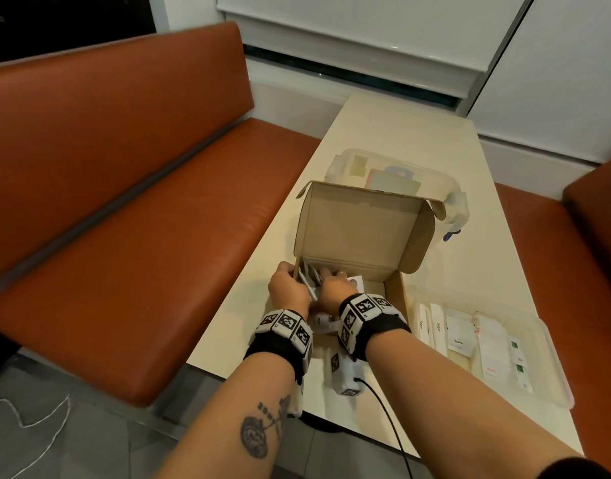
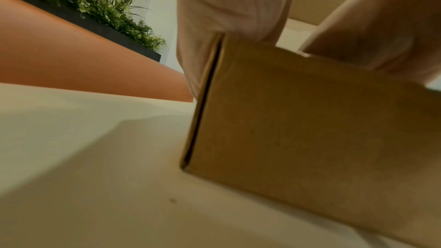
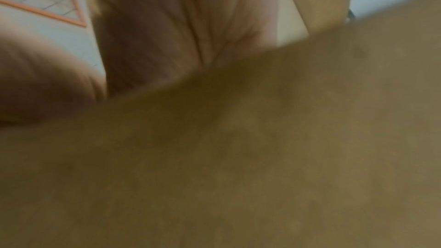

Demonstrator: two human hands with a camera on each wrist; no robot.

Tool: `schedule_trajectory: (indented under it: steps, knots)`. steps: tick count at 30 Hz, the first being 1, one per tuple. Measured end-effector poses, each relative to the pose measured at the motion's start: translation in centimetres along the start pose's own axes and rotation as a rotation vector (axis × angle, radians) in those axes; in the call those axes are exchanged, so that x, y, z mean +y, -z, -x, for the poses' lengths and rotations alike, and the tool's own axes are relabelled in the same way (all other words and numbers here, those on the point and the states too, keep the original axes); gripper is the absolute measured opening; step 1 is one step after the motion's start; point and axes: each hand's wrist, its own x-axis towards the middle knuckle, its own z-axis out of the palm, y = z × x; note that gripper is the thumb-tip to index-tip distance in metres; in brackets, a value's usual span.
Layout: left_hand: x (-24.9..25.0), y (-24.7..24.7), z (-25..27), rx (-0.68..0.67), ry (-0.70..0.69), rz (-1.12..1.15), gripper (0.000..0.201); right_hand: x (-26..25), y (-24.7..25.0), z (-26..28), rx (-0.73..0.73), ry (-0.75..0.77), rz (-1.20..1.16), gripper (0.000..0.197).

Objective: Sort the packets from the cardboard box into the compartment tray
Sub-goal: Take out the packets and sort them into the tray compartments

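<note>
The open cardboard box stands mid-table with its lid raised. Several pale packets stand on edge against its left inner wall. My left hand grips the box's front left corner; in the left wrist view the palm lies along the side of the box and the thumb hooks over the front wall. My right hand reaches into the box, its fingers curled onto those packets; the contact itself is hidden. The clear compartment tray lies to the right, holding sorted sachets. The right wrist view is a blur of the box wall.
A clear lidded plastic container with coloured items sits behind the box. Orange bench seats run along the table's left and right. A black cable trails from my right wrist over the near table edge.
</note>
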Motion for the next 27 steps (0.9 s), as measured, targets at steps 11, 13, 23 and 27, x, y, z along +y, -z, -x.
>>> schedule_trajectory:
  steps: [11, 13, 23, 27]
  knots:
    - [-0.2, -0.3, 0.1, 0.022, -0.017, -0.041, 0.025, -0.1, 0.6, 1.8, -0.050, 0.154, 0.053, 0.030]
    - [-0.2, -0.3, 0.0, 0.022, -0.019, -0.051, 0.027, 0.2, 0.8, 2.0, -0.063, 0.157, 0.056, 0.030]
    - [-0.3, -0.4, 0.0, 0.029, -0.023, -0.066, 0.030, 2.4, 1.3, 3.2, 0.082, 0.070, -0.225, 0.015]
    - [-0.4, -0.6, -0.3, 0.010, -0.024, -0.073, 0.022, 3.3, 2.4, 3.3, 0.188, 0.054, -0.472, 0.011]
